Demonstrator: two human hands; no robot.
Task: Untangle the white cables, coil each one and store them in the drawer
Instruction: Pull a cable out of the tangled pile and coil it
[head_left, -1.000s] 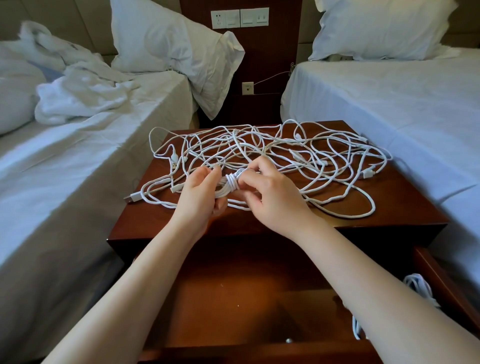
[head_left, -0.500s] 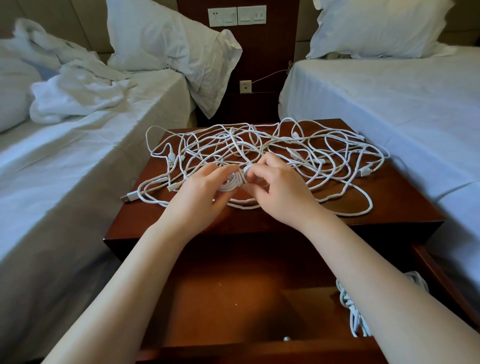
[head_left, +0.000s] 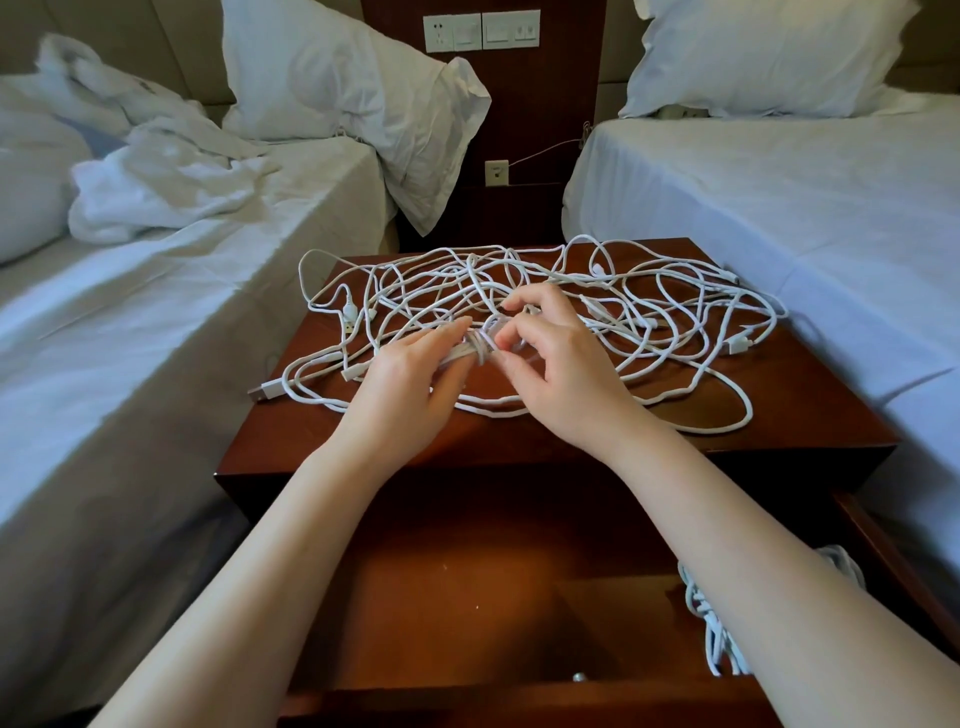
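Holding the small cable bundle (head_left: 480, 347) crosswise over the nightstand (head_left: 815, 395): left hand (head_left: 410, 374) grips its left end, right hand (head_left: 563, 364) pinches the wrap; the open drawer (head_left: 467, 597) lies directly below, nearer the person.

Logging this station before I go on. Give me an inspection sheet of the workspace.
Surface: wooden nightstand, top mostly under cables.
Job's things: small wound bundle between the hands; drawer open, coiled cable at its right side.
Clutter: nothing seen.
Hands: left hand holds the bundle; right hand pinches its wrap.
Cables: white tangle spread over the top, a plug at the left edge.
Surroundings: left bed, right bed, pillows, wall sockets behind.
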